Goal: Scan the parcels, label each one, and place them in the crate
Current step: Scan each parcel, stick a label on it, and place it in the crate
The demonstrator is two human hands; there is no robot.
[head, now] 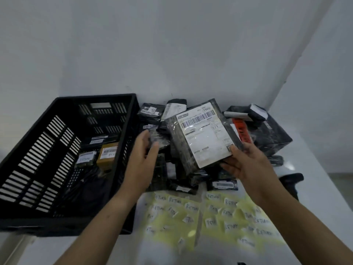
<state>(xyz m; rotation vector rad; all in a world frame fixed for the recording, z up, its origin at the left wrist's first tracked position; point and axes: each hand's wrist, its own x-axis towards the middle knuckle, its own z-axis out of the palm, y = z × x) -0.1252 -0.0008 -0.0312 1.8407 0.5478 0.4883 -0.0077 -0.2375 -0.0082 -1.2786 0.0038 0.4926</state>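
Observation:
My right hand point(246, 163) holds a flat black parcel point(198, 136) by its lower right corner, its white barcode label facing up, lifted above the pile. My left hand point(143, 161) rests on a small black parcel point(158, 140) at the left side of the pile, fingers curled on it. The pile of black parcels point(267, 134) lies against the wall. A black slatted crate point(63, 150) stands to the left and holds a brown box point(107, 153) and a small black parcel marked "RETURN" point(86, 159). Yellow sheets of "RETURN" labels point(210, 215) lie in front.
A black handheld scanner point(290, 182) lies at the right, partly behind my right forearm. One parcel carries an orange strip point(241, 131). The white table meets the wall behind the pile and ends at the right.

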